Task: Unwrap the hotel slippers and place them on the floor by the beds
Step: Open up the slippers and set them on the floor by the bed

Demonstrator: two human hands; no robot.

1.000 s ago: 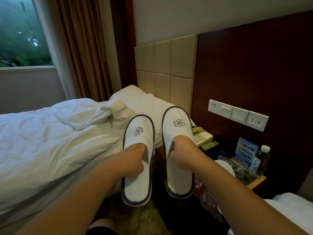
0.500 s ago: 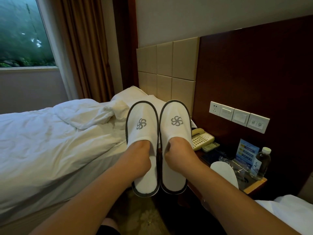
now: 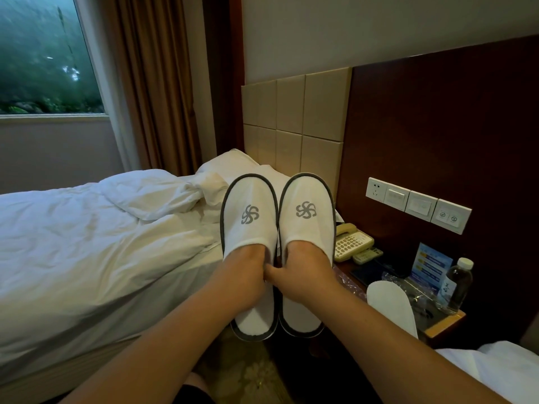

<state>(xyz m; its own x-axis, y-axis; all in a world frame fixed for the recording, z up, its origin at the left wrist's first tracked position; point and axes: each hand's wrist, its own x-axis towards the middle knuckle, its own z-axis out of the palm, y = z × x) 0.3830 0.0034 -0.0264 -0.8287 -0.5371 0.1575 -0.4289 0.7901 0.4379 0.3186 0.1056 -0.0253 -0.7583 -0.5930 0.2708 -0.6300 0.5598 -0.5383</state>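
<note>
Left hand (image 3: 245,275): pushed into the left slipper (image 3: 249,217); fingers hidden under the upper, so the grip cannot be told.
Right hand (image 3: 300,272): inside the right slipper (image 3: 306,211), fingers also hidden; touching the left hand.
Slippers: unwrapped, side by side, toes up, held in the air left of the nightstand (image 3: 446,323).
Nightstand: carries another white slipper (image 3: 390,307), plastic wrap (image 3: 408,287), telephone (image 3: 351,242), water bottle (image 3: 459,284).

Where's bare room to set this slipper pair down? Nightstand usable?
Free: patterned carpet strip between the white-sheeted bed and the wooden nightstand, under the white grey-trimmed slippers. Crowded: nightstand top holds cream telephone, clear plastic wrap, another white slipper, water bottle.
</note>
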